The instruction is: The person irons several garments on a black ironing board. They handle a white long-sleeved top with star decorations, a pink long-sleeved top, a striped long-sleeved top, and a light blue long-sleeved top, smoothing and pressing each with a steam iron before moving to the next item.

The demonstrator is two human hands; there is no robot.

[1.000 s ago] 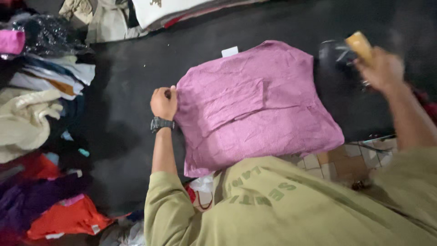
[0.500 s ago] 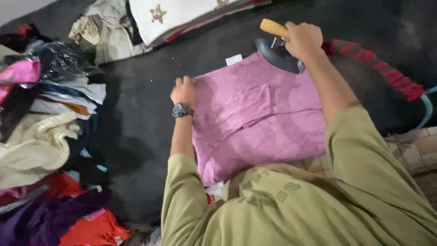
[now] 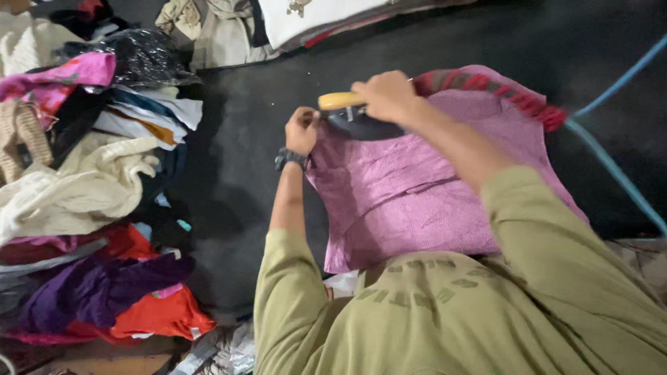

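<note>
Black cloth surface (image 3: 250, 139) bears a pink garment (image 3: 417, 201); piled clothes (image 3: 83, 208) lie to its left. I see my right hand (image 3: 385, 96) wrapped around the iron (image 3: 361, 119) handle, my left hand (image 3: 302, 130) pinching the garment's upper-left edge.

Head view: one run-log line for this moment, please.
right hand: grips iron | left hand: pins pink garment | surface: dark

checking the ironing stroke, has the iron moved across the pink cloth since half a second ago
Yes. The iron, held by the right hand, has moved left along the pink cloth's far edge, from its right corner to the left hand.
</note>
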